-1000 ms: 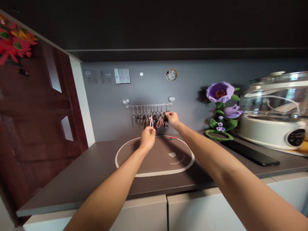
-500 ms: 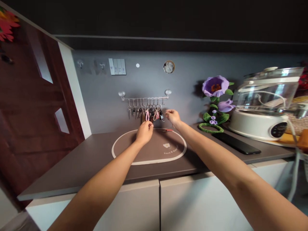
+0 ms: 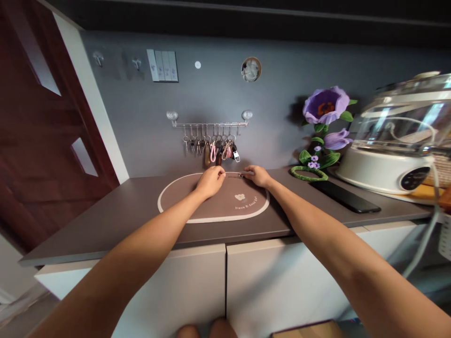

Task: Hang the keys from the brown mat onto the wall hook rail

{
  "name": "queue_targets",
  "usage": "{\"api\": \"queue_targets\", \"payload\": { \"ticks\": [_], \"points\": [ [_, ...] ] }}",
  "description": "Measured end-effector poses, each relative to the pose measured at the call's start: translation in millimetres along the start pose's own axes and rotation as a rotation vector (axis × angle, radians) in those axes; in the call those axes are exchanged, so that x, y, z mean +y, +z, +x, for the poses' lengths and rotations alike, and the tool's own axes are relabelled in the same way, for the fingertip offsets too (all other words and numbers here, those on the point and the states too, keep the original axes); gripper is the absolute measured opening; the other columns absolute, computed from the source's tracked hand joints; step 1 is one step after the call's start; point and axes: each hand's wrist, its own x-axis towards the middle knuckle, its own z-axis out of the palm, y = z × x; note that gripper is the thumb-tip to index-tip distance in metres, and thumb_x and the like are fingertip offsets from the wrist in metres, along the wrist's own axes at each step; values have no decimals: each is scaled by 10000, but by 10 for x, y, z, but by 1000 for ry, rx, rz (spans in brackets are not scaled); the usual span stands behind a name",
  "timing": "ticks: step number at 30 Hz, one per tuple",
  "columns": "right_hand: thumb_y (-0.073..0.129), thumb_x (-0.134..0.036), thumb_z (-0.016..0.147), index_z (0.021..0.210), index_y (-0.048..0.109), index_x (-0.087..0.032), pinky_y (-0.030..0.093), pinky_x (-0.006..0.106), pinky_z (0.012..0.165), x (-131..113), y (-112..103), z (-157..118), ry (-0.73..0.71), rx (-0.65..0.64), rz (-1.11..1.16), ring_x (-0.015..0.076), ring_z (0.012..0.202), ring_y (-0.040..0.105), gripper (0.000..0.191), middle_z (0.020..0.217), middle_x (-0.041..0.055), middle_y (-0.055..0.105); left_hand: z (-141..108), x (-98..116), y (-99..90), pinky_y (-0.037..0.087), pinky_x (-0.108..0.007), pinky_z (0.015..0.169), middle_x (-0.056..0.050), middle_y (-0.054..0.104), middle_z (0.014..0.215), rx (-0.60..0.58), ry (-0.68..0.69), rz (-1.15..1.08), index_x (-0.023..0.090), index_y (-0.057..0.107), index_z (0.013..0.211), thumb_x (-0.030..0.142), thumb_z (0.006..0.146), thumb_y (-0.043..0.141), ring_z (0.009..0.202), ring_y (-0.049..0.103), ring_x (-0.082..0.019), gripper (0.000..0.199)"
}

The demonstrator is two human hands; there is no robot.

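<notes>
Just above the brown oval mat (image 3: 197, 209), my right hand (image 3: 259, 176) pinches at a small key ring (image 3: 241, 176) near the mat's back edge. A thin dark piece reaches left from that ring; its exact form is too small to make out. My left hand (image 3: 210, 180) is over the mat's back middle, fingers curled together, with nothing visible in them. Behind the hands, several sets of keys (image 3: 200, 146) hang from a clear hook rail (image 3: 211, 125) on the wall. Among them are a pink strap (image 3: 213, 152) and a metal clip (image 3: 237, 155). Neither hand touches the hanging keys.
To the right stand a purple knitted flower (image 3: 326, 105) with a green base ring, a black phone (image 3: 343, 196) and a clear-topped white appliance (image 3: 384, 169). Wall switches (image 3: 162, 65) and small hooks (image 3: 136, 64) are above left. A dark cabinet overhangs the counter (image 3: 105, 213).
My right hand has come down from beside the hanging keys to the small item at the mat's back edge. My left hand stays curled over the mat. The view has tilted downward.
</notes>
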Motion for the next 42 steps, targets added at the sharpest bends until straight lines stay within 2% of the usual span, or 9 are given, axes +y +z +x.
{"api": "queue_targets", "payload": {
  "ticks": [4,7,14,21,29,36,42],
  "points": [
    [592,-111,639,969,635,-189,378,327,879,33,34,27,-30,-117,-78,237,990,551,342,1051,71,618,-9,-6,14,390,-269,705,-53,585,763,-38,3,23,188,586,754,194,753,458,718,511,-168,127],
    [551,-100,675,1017,621,-187,386,320,866,33,67,42,-47,-160,-110,232,974,563,359,1040,67,627,-13,-4,20,388,-268,705,-53,584,768,-57,10,29,190,585,754,193,749,465,713,509,-169,120],
    [524,-113,712,907,668,-196,405,291,776,-37,70,38,-136,-175,-244,219,869,587,257,940,55,660,-20,-5,19,394,-266,688,-57,583,780,-102,10,90,180,587,765,201,756,460,719,517,-169,129],
    [509,-195,759,848,674,-201,408,241,729,-249,13,-43,-216,-176,-246,161,787,591,187,874,27,671,-14,-2,-3,407,-270,698,-51,588,812,-126,10,143,165,593,821,204,770,446,724,522,-152,161],
    [488,-199,769,799,663,-189,400,206,681,-460,19,-125,-320,-220,-106,114,699,580,177,783,5,669,-12,33,-28,420,-265,724,-53,589,846,-109,37,133,160,607,902,219,779,448,745,534,-144,210],
    [494,-248,755,809,663,-178,385,221,636,-648,11,-203,-322,-176,18,113,647,553,190,729,5,651,-16,82,-70,411,-258,698,-41,579,830,-112,55,138,171,619,858,288,763,499,733,533,-143,193],
    [479,-316,753,773,653,-161,371,217,565,-650,51,-219,-299,-209,226,93,554,506,234,637,-8,616,13,63,-103,392,-265,715,-34,581,802,-80,46,155,173,610,765,271,759,522,758,526,-152,132]
  ]
}}
